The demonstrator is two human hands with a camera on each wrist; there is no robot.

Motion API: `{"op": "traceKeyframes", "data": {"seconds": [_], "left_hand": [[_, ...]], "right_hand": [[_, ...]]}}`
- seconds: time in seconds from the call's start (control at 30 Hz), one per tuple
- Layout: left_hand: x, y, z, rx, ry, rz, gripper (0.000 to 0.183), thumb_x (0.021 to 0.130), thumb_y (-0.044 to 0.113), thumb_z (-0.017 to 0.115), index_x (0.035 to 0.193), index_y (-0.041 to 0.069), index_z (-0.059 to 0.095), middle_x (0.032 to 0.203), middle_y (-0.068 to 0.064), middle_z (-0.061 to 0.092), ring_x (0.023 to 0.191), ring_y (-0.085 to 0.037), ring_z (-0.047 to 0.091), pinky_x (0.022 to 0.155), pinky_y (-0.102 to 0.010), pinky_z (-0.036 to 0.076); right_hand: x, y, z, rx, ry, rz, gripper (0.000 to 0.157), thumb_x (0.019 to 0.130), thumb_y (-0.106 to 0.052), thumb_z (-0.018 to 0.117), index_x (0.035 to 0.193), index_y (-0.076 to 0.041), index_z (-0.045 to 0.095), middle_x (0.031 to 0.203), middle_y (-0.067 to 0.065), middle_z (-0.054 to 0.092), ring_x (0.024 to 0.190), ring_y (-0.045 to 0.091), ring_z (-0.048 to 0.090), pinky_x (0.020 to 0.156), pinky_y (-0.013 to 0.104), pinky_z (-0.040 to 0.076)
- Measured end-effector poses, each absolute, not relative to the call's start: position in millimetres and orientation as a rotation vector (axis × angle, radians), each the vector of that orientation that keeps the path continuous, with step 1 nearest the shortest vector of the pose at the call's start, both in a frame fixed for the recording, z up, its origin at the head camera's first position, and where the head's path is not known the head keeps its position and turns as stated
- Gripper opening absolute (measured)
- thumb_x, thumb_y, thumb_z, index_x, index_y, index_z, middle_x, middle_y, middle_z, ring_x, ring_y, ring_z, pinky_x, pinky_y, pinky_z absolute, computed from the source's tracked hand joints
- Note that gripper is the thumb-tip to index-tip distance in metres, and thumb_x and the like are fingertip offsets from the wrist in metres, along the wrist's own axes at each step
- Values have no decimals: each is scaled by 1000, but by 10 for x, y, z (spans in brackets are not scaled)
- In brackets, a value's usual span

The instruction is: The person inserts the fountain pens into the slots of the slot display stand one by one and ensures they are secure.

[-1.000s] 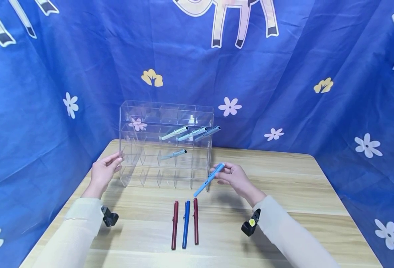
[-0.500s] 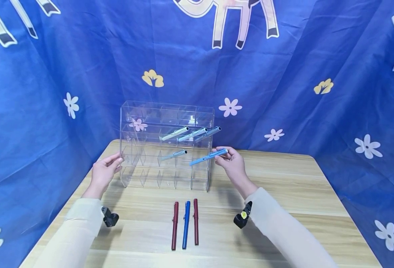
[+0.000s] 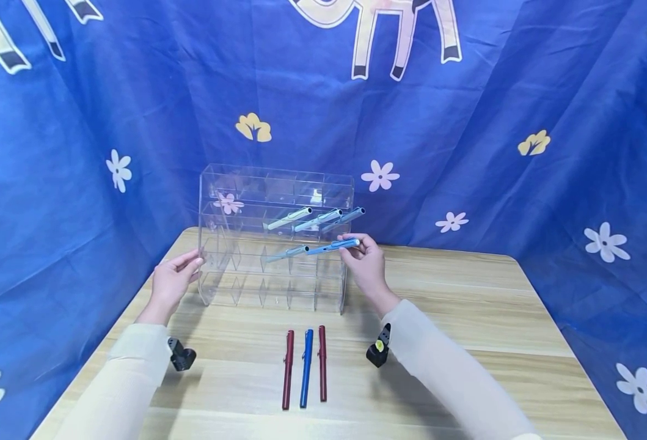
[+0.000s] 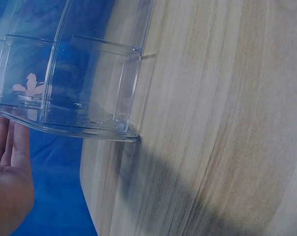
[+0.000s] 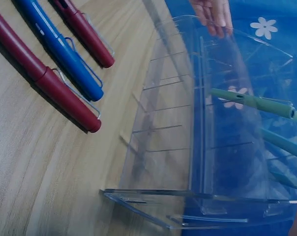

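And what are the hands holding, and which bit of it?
The right hand holds a light blue pen by its cap end. The left hand touches the side of the clear rack.

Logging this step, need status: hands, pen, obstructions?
Left hand touching clear rack, left side. Right hand pinching light-blue pen at rack, seating unclear. Teal pen near its tip; contact unclear.

The wood-grain surface (image 3: 455, 305) is bearing a clear tiered rack (image 3: 252, 273); before it, a blue pen (image 3: 307, 368) is lying between two dark red pens (image 3: 288, 370) (image 3: 322, 363).
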State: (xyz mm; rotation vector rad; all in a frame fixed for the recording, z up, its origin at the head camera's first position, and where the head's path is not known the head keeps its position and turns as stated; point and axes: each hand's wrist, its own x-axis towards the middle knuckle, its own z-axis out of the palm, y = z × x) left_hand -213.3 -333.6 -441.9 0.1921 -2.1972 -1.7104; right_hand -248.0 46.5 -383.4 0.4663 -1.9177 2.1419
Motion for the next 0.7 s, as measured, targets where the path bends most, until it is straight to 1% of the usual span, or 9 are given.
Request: {"op": "traceKeyframes", "data": {"seconds": [0.1, 0.27, 0.37, 0.47, 0.63, 0.7], "left_hand": [[-2136, -3340, -4418, 187, -2199, -1707, 45, 96, 14, 59, 131, -11, 48, 128, -20, 54, 88, 11, 58, 83, -21, 53], [-2136, -3342, -4408, 194, -2178, -1736, 46, 95, 14, 60, 131, -11, 48, 123, -7, 60, 86, 11, 59, 82, -20, 53], [-2133, -3342, -4400, 196, -2160, -1757, 45, 95, 13, 61, 131, -11, 48, 121, -5, 60, 86, 10, 59, 82, -20, 53], [-2134, -3341, -4401, 199, -2150, -1768, 45, 95, 13, 61, 131, -11, 48, 119, -2, 62, 86, 10, 59, 82, -19, 53], [-2141, -3334, -4413, 205, -2135, -1785, 48, 94, 14, 63, 130, -12, 48, 108, 11, 65, 85, 10, 60, 79, -17, 53], [-2137, -3328, -4411, 205, -2127, -1793, 47, 93, 14, 63, 130, -13, 49, 104, 14, 66, 85, 10, 60, 79, -16, 53]], "right_hand": [[-2493, 402, -3868, 483, -1971, 2112, 25, 84, 16, 61, 110, 14, 58, 111, 28, 63, 103, 39, 61, 82, 24, 57], [-2553, 284, -3971, 445, -2059, 2029, 23, 86, 11, 63, 109, 6, 62, 109, 19, 66, 99, 29, 65, 80, 22, 57], [-2578, 230, -4006, 432, -2095, 1996, 22, 85, 9, 64, 107, 3, 63, 108, 15, 68, 97, 25, 66, 80, 23, 57], [-2597, 195, -4030, 426, -2128, 1967, 21, 85, 8, 65, 105, 2, 63, 107, 14, 68, 96, 22, 66, 80, 23, 58], [-2608, 162, -4046, 429, -2187, 1928, 21, 84, 6, 65, 104, 1, 64, 105, 14, 68, 97, 21, 66, 80, 23, 57], [-2609, 150, -4049, 435, -2211, 1915, 20, 84, 5, 66, 104, 0, 65, 104, 14, 68, 97, 21, 66, 79, 22, 57]]}}
